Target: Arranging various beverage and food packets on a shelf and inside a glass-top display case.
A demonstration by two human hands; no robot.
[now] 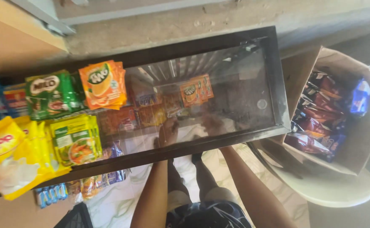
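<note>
Both my forearms reach forward under the top of a black-framed glass display case (273, 76). My left hand (168, 131) and my right hand (212, 124) show only dimly through the glass, close together inside the case. Whether they hold anything is hidden by blur and glare. Just beyond them, inside the case, lie orange sachets (197, 89) and other orange and red packets (151, 115). On the glass top at the left rest a stack of orange drink sachets (104, 83), green packets (50, 95), a yellow-green seasoning packet (76, 139) and yellow bags (7, 156).
At the right, an open cardboard box (362, 135) of dark red and blue snack packets (320, 114) sits on a round white stool (341, 190). Small blue and orange sachet strips (79, 188) hang below the case front. A concrete ledge (172, 25) runs behind.
</note>
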